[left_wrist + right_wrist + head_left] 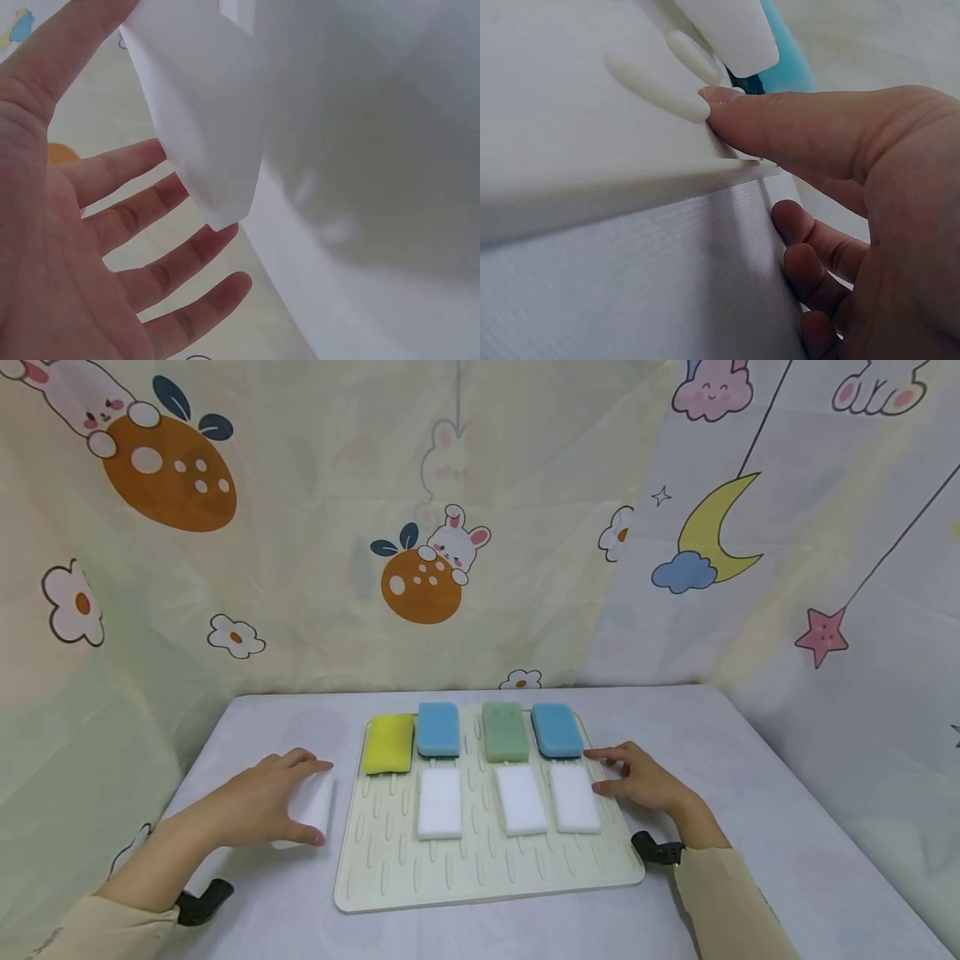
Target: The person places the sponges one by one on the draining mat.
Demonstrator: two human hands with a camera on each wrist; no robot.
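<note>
My left hand (273,797) holds a white rectangular sponge (317,802) on its edge, left of the cream ridged mat (480,872). In the left wrist view, the thumb and fingertips meet opposite sides of that white sponge (202,112). At the mat's right edge rests my right hand (645,785), index finger extended toward the corner of a blue sponge (557,731). Its thumb lies on the mat's border, beside a white sponge (575,797). The right wrist view has the thumb (787,127) over the mat (577,135), with other fingers curled lower down.
Along the mat's back row sit a yellow sponge (388,743), another blue sponge (438,729) and a green sponge (506,732). In front of these lie two more white sponges, one left (440,802) and one central (521,799). A patterned cloth (315,568) hangs behind the white table (757,835).
</note>
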